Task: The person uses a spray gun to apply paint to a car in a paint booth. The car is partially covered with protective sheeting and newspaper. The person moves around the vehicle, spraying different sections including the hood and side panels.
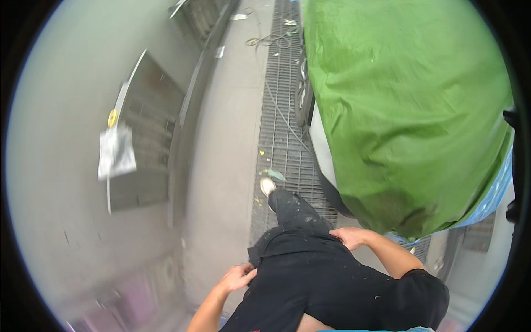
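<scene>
My left hand [238,276] is at my left hip, its fingers closed on the side of my black trousers [293,213], where the cloth stands out a little. At the other hip my right hand [349,237] has its fingers curled against the dark cloth near the hem of my black shirt [315,265]; the fingertips are partly hidden. Both the trousers and the shirt carry pale specks. One light shoe [267,186] shows ahead, at the edge of a metal floor grating [282,133].
A vehicle under a green cover [409,99] fills the right side, with blue plastic sheeting [489,191] at its edge. A cable [285,119] trails along the grating near small litter. To the left, a grey wall [66,99] has a window-like panel [146,133] and a hanging paper [117,152].
</scene>
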Demonstrator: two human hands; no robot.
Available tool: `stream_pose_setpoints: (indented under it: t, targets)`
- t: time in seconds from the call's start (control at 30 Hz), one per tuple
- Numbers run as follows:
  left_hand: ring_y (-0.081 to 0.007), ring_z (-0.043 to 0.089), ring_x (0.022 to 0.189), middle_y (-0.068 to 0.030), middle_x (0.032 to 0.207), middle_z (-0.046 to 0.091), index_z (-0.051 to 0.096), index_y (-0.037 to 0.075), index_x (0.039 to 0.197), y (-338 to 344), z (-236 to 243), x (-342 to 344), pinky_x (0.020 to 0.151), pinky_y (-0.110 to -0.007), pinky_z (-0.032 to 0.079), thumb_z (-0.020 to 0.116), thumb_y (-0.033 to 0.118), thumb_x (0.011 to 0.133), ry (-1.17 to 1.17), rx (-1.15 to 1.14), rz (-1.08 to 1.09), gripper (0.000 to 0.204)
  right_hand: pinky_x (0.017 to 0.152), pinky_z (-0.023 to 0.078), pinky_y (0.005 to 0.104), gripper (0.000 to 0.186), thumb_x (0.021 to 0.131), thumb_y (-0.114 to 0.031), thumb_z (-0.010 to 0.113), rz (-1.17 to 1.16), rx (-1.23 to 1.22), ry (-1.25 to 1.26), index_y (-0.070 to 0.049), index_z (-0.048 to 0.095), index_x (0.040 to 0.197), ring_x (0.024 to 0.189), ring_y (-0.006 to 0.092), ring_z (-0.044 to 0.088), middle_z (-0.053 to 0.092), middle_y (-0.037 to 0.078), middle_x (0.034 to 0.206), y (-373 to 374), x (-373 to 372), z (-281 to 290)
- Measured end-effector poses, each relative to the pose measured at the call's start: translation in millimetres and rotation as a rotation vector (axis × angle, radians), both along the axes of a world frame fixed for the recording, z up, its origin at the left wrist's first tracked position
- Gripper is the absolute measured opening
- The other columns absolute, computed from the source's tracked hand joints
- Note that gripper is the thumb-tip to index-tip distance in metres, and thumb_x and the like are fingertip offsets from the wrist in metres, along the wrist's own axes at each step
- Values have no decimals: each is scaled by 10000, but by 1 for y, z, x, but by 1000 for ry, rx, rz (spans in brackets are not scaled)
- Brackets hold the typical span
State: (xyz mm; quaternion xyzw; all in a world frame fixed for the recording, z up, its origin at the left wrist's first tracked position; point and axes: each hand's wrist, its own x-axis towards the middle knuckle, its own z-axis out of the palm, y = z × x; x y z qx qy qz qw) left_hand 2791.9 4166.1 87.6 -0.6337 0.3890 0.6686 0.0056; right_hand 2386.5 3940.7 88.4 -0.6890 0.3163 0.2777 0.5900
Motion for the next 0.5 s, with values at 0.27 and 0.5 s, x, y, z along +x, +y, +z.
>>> stream_pose_setpoints:
  t: [0.27, 0.5]
  targets:
    - [-459, 647, 1078, -247, 1080, 703, 490, 17, 1274, -285, 3, 169, 933, -512, 503, 417, 527, 1052, -166, -212, -266, 561, 907, 546, 461, 623, 654, -340, 822, 132, -153, 11, -69, 691, 1199, 1081, 368, 685, 739, 177, 1100, -239, 205, 4]
    - [-220, 665, 976, -121, 983, 700, 616, 51, 1093, -533, -24, 288, 833, -372, 510, 473, 588, 1028, 1, -11, -130, 560, 942, 525, 449, 701, 655, -277, 808, 340, -69, 79, -50, 648, 1298, 1131, 370, 660, 713, 191, 1182, -456, 333, -4]
